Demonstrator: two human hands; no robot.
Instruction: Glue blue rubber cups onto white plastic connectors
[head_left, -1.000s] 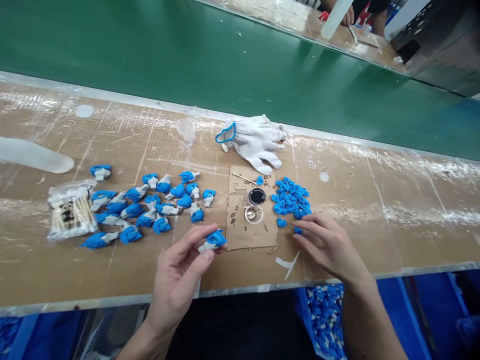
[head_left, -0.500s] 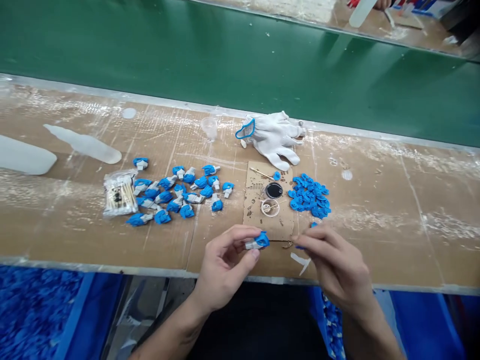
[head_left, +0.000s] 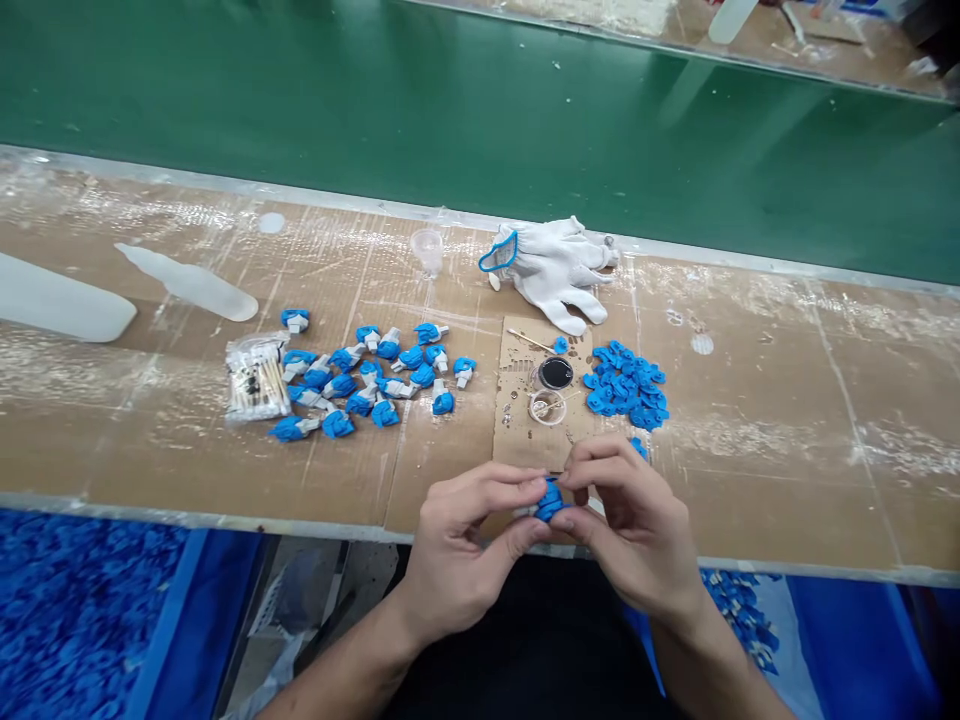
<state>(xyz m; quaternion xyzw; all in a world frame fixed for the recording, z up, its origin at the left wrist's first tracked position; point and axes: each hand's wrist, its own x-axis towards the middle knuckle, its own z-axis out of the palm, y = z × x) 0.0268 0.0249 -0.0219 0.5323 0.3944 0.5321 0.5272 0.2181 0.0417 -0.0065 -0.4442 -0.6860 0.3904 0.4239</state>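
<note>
Between the fingertips of both hands is a small blue and grey plastic part (head_left: 550, 500), held above the table's front edge. My left hand (head_left: 469, 540) pinches it from the left. From the right, my right hand (head_left: 634, 520) has its thumb and fingers closed on the blue end; any smaller piece there is hidden. Just beyond the hands lies a stained cardboard piece (head_left: 517, 440) bearing a cup of dark liquid (head_left: 556, 374), a clear cup (head_left: 547, 407) and a cotton swab (head_left: 529, 340). A pile of small blue pieces (head_left: 626, 385) sits to its right.
Several blue and grey parts (head_left: 360, 385) are spread on the left beside a bag of cotton swabs (head_left: 256, 380). White gloves (head_left: 559, 265) lie near the green belt (head_left: 450, 120). Blue bins (head_left: 172, 620) full of pieces stand below the table edge.
My right hand has moved left and met my left hand at the blue and grey plastic part. Both hands now grip it together. The view has shifted slightly.
</note>
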